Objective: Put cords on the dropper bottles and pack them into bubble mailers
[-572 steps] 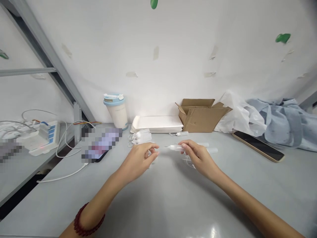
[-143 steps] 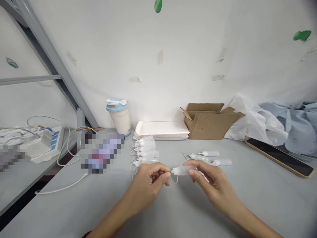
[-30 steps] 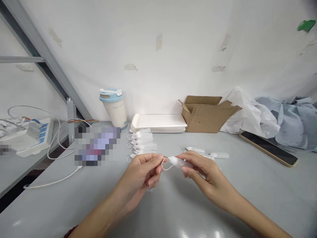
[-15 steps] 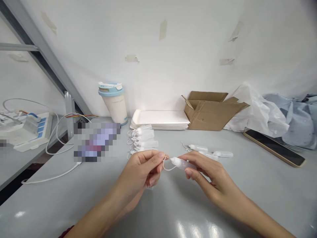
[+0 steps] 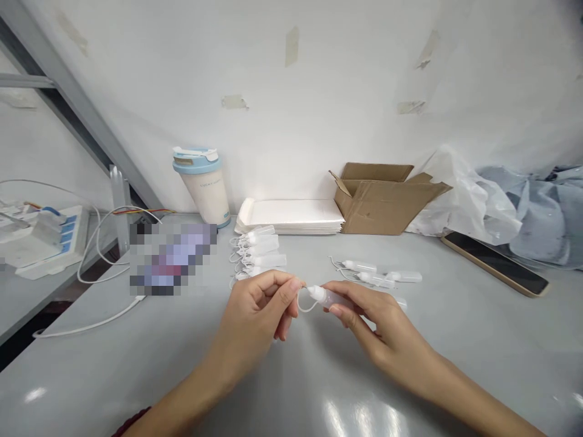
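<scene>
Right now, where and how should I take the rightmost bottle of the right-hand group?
Probably pinch the bottle across its body, coming from above and the right. It lies on its side, nozzle pointing left, close to another bottle; the wider body looks freer.

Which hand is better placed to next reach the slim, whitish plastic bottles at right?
Probably the right hand: it lies nearer those bottles, though gripping a similar bottle; the left hand is farther, pinching near that bottle's tip.
</scene>
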Tool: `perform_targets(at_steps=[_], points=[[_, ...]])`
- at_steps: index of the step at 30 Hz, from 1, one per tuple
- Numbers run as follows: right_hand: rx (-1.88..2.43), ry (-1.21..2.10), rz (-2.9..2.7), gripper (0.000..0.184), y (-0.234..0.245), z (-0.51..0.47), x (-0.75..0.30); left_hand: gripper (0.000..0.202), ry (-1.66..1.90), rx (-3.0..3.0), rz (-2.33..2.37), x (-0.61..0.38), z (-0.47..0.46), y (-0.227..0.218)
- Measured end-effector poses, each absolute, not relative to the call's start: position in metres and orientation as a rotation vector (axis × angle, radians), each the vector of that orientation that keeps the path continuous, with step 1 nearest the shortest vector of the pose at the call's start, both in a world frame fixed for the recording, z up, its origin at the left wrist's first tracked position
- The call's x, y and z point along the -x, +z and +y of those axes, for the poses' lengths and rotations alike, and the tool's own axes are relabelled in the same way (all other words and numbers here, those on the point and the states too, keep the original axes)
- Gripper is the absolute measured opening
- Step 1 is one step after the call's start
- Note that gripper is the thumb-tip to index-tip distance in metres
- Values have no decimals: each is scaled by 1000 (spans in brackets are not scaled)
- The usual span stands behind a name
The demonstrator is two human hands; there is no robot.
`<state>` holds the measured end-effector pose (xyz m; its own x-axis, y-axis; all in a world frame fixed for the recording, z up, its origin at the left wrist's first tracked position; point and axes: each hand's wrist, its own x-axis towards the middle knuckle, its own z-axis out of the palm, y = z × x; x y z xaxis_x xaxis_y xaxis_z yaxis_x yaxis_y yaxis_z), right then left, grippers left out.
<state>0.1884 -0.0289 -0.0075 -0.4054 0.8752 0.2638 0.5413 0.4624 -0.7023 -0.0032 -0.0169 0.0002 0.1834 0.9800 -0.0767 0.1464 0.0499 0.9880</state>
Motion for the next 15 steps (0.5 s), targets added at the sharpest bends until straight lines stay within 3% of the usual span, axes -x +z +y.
perform_targets(at_steps=[15], points=[[1143, 600, -2102, 17, -10, -32, -187, 25, 974, -1525, 1128, 3, -15, -3]])
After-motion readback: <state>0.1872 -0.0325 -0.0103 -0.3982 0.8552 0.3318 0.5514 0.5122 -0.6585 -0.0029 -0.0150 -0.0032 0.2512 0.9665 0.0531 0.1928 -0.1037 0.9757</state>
